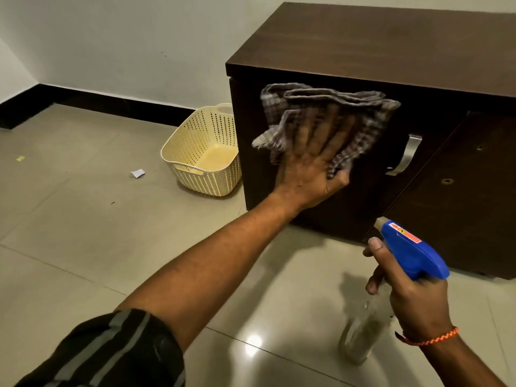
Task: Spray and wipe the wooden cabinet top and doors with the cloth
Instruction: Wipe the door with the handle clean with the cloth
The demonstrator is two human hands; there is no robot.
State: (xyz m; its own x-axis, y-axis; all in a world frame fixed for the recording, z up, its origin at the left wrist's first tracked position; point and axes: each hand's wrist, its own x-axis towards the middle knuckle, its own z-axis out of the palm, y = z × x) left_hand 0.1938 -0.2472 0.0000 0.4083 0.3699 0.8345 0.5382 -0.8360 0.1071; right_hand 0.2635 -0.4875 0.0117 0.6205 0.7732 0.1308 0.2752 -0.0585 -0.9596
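Observation:
A dark brown wooden cabinet (391, 46) stands against the wall at the upper right. My left hand (310, 166) lies flat on its left door (363, 196), fingers spread, pressing a grey checked cloth (363, 113) against the upper part of the door; the cloth and fingers are motion-blurred. A silver handle (406, 156) sits just right of the cloth. Lower right, my right hand (410, 291) grips a clear spray bottle (360, 336) with a blue trigger head (410, 252), its nozzle aimed toward the cabinet. The right door (469, 208) is beside it.
A cream perforated plastic basket (184, 152) stands on the floor touching the cabinet's left side. Small paper scraps (138, 173) lie on the glossy beige tiled floor (111, 233). A white wall with black skirting (111, 100) runs behind.

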